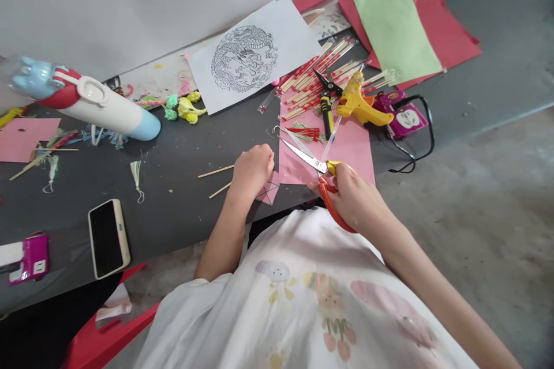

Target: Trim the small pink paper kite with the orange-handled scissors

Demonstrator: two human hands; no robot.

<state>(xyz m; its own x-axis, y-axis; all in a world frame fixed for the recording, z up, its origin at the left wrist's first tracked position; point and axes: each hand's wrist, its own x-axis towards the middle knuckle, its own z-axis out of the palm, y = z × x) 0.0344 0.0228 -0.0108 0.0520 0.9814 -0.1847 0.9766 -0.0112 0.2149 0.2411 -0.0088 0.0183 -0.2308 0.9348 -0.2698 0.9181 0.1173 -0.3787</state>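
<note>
R hand (352,195) grips scissors (319,165): pointed shiny metal blades over pink sheet (357,150), smooth red & yellow handles at its near edge; L hand (255,168) curled, can't tell if holding anything, by sm. lined pink paper (269,190) at sheet's near L corner; yellow plastic glue gun (355,99), thin wood sticks (305,82) at sheet's far end

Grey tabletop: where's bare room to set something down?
Two nearly bare patches: between the phone and the left forearm, and right of the red sheets. Crowded: the far half of the pink sheet and beyond, with wooden sticks, snips and a yellow glue gun.
</note>
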